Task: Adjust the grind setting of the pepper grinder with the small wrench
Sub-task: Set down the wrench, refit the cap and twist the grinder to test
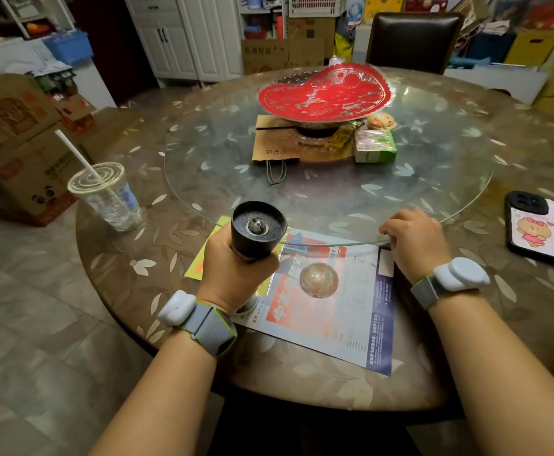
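My left hand (232,268) grips a dark pepper grinder (258,230) upside down above the table, its round base facing me with a small metal nut at the centre. My right hand (412,240) rests with curled fingers on the paper at the rim of the glass turntable (334,189); its fingertips are hidden. I cannot tell whether it holds a wrench, and I see no wrench anywhere. A clear domed cap (319,279) lies on a printed leaflet (344,311) between my hands.
A plastic cup with a straw (111,199) stands at the left. A phone (536,227) lies at the right. On the turntable sit a red plate (325,93), a paper bag and snack packets. A chair stands at the far side.
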### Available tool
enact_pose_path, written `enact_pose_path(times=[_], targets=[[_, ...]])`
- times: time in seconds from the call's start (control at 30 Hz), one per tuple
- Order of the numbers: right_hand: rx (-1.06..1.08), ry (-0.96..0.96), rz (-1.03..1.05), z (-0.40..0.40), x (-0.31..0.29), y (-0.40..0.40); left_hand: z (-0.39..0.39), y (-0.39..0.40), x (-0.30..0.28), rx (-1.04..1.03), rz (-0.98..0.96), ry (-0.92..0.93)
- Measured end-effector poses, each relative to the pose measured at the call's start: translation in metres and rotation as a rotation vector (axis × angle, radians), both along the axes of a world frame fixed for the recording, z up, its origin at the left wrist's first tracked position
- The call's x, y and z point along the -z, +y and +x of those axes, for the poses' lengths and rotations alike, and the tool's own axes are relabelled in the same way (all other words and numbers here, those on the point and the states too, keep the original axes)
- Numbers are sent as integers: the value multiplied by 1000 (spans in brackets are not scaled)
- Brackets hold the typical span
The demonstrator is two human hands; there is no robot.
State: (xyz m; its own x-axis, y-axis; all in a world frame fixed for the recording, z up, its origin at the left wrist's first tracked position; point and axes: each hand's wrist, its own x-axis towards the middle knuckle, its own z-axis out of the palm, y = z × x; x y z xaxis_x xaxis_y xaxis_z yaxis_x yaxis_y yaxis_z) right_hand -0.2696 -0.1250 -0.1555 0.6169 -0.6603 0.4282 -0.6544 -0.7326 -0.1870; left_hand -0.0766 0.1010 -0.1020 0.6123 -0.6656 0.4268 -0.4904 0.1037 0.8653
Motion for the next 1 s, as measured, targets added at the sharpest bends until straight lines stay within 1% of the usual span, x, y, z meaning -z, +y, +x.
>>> enact_pose_path(times=[0.13, 0.27, 0.43, 0.53, 0.6, 0.63, 0.67, 0.7, 0.77, 0.83, 0.9, 1.0], targets=[[102, -80, 64, -4, 0, 2, 0, 0, 0, 11, 7, -22], [157, -108, 92, -5, 5, 8, 0, -1, -2, 10, 13, -31], [175, -137, 138, -7, 5, 16, -1, -1, -3, -18, 66, -38], [109, -228, 133, -2, -9, 35, -2, -1, -3, -21, 86, -27], [-44, -281, 274, 9, -24, 58, -1, -1, -2, -18, 81, -23], [-121, -267, 365, 14, -29, 71, -1, -1, -2, -19, 74, -21], [-181, -206, 425, 20, -32, 83, -2, -1, -2, -22, 64, -19], [-211, -109, 442, 25, -31, 93, -2, -2, -2, -24, 57, -16], [-194, 91, 418, 33, -27, 108, -2, -2, -2, -28, 50, -6], [-142, 196, 383, 37, -23, 116, -1, -1, -1, -27, 47, 6], [-103, 214, 371, 39, -19, 121, 0, 0, -1, -30, 47, 5], [-92, 167, 383, 43, -11, 122, 0, 1, -1, -26, 40, 4]])
